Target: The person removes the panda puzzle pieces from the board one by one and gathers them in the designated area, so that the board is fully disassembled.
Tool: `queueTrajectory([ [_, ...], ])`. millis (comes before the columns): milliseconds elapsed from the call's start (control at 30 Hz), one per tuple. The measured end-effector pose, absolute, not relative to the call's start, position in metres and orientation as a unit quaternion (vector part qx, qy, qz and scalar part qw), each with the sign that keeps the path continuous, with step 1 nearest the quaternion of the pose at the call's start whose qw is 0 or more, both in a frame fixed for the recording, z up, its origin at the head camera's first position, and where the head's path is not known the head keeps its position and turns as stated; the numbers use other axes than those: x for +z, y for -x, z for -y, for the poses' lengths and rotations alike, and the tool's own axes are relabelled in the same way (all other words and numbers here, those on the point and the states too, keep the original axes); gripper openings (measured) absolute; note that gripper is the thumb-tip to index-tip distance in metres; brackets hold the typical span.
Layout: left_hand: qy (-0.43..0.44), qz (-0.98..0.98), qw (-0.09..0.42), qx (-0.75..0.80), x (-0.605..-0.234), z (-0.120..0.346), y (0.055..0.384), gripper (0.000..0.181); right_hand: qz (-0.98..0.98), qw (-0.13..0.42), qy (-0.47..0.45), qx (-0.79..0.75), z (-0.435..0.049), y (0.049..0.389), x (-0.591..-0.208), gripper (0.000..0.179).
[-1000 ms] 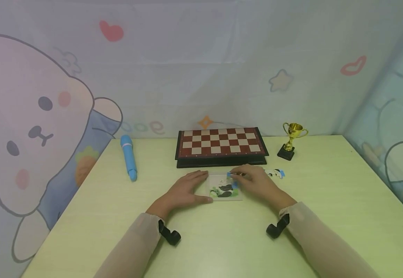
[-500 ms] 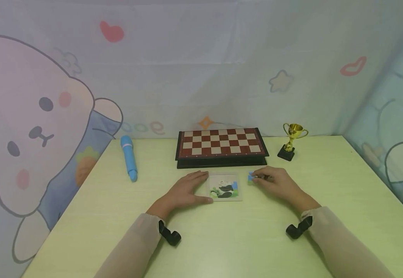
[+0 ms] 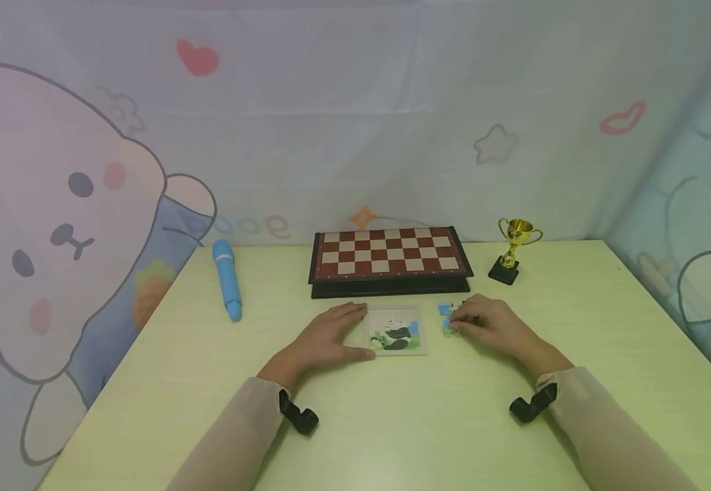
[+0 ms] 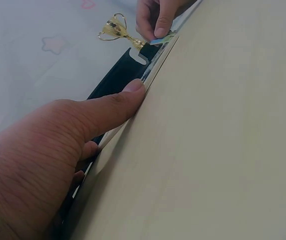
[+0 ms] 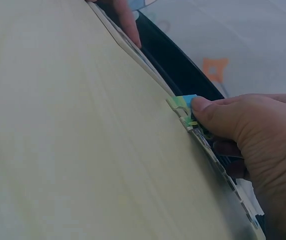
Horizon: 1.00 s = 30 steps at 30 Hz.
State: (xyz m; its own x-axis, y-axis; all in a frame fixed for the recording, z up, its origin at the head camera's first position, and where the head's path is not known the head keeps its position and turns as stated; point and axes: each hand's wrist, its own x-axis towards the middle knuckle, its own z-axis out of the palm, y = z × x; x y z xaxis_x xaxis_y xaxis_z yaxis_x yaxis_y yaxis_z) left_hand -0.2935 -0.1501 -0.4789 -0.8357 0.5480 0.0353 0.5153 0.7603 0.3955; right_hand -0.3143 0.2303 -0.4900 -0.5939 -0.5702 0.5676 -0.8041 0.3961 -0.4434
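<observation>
A shallow puzzle tray [image 3: 396, 352] lies on the table with a partly assembled panda picture [image 3: 399, 334] in its lower part. My left hand [image 3: 326, 341] rests along the tray's left side, fingers at the far corner and thumb at the near one. To the right of the tray, my right hand [image 3: 489, 322] pinches a blue-and-green puzzle piece [image 3: 450, 329]. The right wrist view has my thumb [image 5: 205, 107] on this piece [image 5: 182, 102], low over the table. Another blue puzzle piece [image 3: 444, 309] shows just behind it; others are partly hidden by the hand.
A folded chessboard box [image 3: 392, 285] lies close behind the tray. A gold trophy cup [image 3: 517, 235] on a black base stands at the back right. On the left lies a blue toy microphone [image 3: 228, 279]. A printed cloth [image 3: 306, 136] hangs behind the table.
My right hand has moved from the tray's upper right corner to the loose pieces on the right, carrying a puzzle piece, then slightly nearer me. My left hand has stayed put.
</observation>
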Motion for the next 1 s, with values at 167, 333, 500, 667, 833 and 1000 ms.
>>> queueTrajectory([
  [167, -0.280, -0.938, 0.048, 0.196, -0.4779, 0.1501, 0.2931, 0.096, 0.821, 0.172, -0.431, 0.333, -0.2295, 0.3158, -0.4892, 0.019],
  [333, -0.278, -0.939, 0.045, 0.197, -0.4778, 0.1498, 0.2937, 0.095, 0.829, 0.170, -0.427, 0.317, -0.2287, 0.3160, -0.4874, 0.017],
  [500, -0.278, -0.940, 0.046, 0.193, -0.4780, 0.1503, 0.2934, 0.095, 0.834, 0.166, -0.429, 0.305, -0.2280, 0.3159, -0.4880, 0.017],
  [667, -0.278, -0.940, 0.045, 0.194, -0.4787, 0.1504, 0.2923, 0.095, 0.827, 0.170, -0.438, 0.308, -0.2275, 0.3166, -0.4904, 0.018],
  [833, -0.280, -0.939, 0.043, 0.193, -0.4793, 0.1501, 0.2919, 0.095, 0.825, 0.173, -0.440, 0.308, -0.2272, 0.3153, -0.4902, 0.018],
  [1000, -0.285, -0.938, 0.039, 0.195, -0.4799, 0.1504, 0.2941, 0.095, 0.825, 0.180, -0.442, 0.303, -0.2276, 0.3170, -0.4904, 0.018],
])
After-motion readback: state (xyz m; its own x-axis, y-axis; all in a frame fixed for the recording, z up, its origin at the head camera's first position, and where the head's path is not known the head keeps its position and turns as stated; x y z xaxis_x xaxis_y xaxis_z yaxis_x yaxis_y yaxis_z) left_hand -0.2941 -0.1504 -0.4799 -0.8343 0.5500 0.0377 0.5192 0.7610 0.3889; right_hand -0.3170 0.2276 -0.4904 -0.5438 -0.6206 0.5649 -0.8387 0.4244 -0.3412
